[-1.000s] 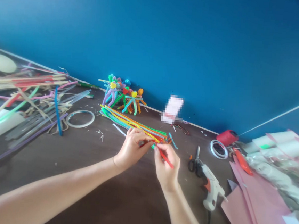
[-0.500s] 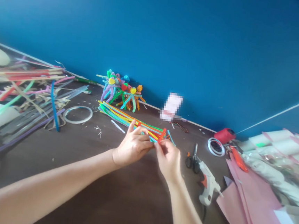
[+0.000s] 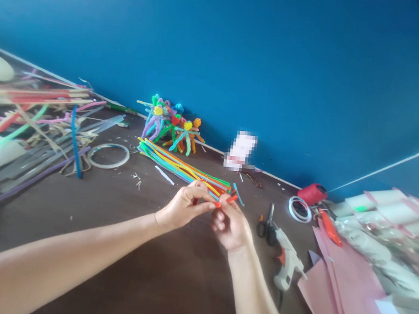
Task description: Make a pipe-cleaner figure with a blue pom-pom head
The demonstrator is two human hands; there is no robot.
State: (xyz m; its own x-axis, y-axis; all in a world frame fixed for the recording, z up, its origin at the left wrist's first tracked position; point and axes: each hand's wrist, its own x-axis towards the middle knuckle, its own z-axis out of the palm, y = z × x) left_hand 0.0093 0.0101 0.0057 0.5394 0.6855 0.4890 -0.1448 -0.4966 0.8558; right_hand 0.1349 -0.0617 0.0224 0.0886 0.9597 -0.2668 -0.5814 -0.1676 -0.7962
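Note:
My left hand (image 3: pixel 183 206) and my right hand (image 3: pixel 230 225) meet over the dark brown table (image 3: pixel 115 227), both pinched on a short red pipe cleaner (image 3: pixel 227 199) held between their fingertips. Its free end sticks up to the right of my right thumb. Just beyond my hands lies a bundle of coloured pipe cleaners (image 3: pixel 179 166), running diagonally toward the wall. Small pipe-cleaner figures (image 3: pixel 171 124) stand against the blue wall behind the bundle.
Scissors (image 3: pixel 265 225) and a white glue gun (image 3: pixel 286 259) lie right of my hands. Pink paper sheets (image 3: pixel 345 286) cover the right side, with a tape ring (image 3: pixel 299 209) and red spool (image 3: pixel 312 193) behind. A tape ring (image 3: pixel 108 155) and loose strips (image 3: pixel 39 127) lie at left.
My right hand has turned the red pipe cleaner from pointing down-right to pointing up, closing in on my left hand. The view has shifted slightly.

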